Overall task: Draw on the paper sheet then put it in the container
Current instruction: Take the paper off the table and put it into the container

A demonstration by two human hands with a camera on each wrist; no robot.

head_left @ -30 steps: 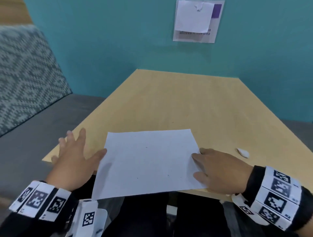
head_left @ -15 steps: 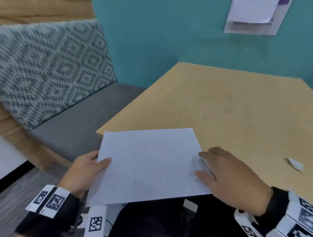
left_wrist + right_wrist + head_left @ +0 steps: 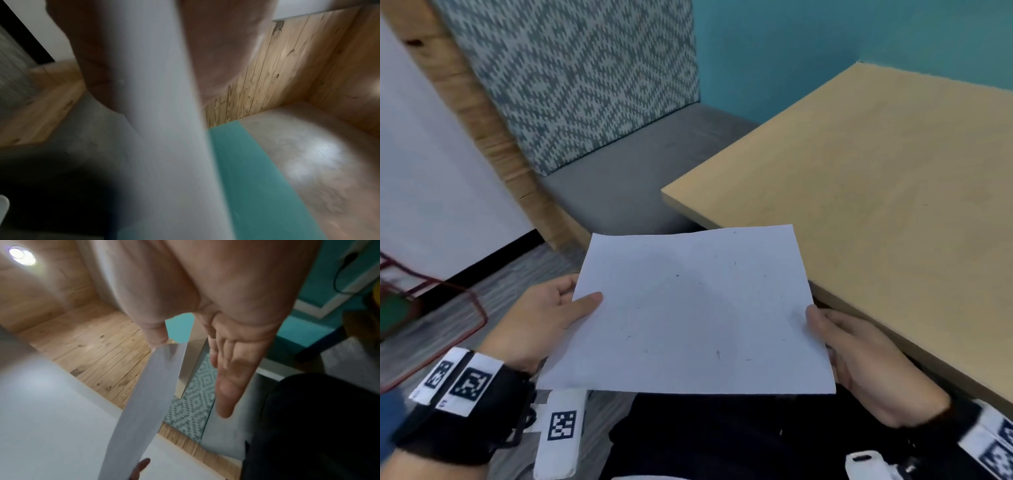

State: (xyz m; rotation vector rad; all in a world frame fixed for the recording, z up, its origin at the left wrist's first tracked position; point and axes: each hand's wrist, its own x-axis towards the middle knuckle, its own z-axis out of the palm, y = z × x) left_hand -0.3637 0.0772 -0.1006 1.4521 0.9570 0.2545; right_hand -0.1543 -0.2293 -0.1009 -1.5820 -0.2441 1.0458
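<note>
Paper sheet: white sheet [image 3: 688, 308], held off the table, over the person's lap, just beside the table's near-left corner; its far right corner overlaps the table's near edge in the head view. Roughly level, a slight bow across it.
Sheet marks: a few small dark specks and short strokes scattered on the upper face; no clear drawing can be made out.
Left hand: left hand [image 3: 541, 318] pinches the sheet's left edge, thumb on top, fingers underneath. In the left wrist view the sheet [image 3: 164, 129] runs down the frame as a pale blurred band with the hand [image 3: 216, 48] close against it.
Right hand: right hand [image 3: 866, 363] holds the sheet's right edge, thumb tip on top near the edge, fingers under the paper. In the right wrist view the thumb presses the sheet [image 3: 148, 394] from above while the fingers [image 3: 228, 378] lie straight below it; whether they touch the paper cannot be told there.
Table: light wood table [image 3: 876, 192], at the right of the head view.
Bench: grey seat [image 3: 640, 164] with a patterned backrest [image 3: 571, 75], left of the table, against the teal wall [image 3: 842, 34].
Container: red wire-framed container [image 3: 431, 315] on the floor at far left, partly cut by the frame, blurred, something green inside; well apart from the sheet.
Wrists: black bands with white coded tags [image 3: 465, 380] on both wrists.
Lap: dark clothing [image 3: 722, 438] under the sheet.
</note>
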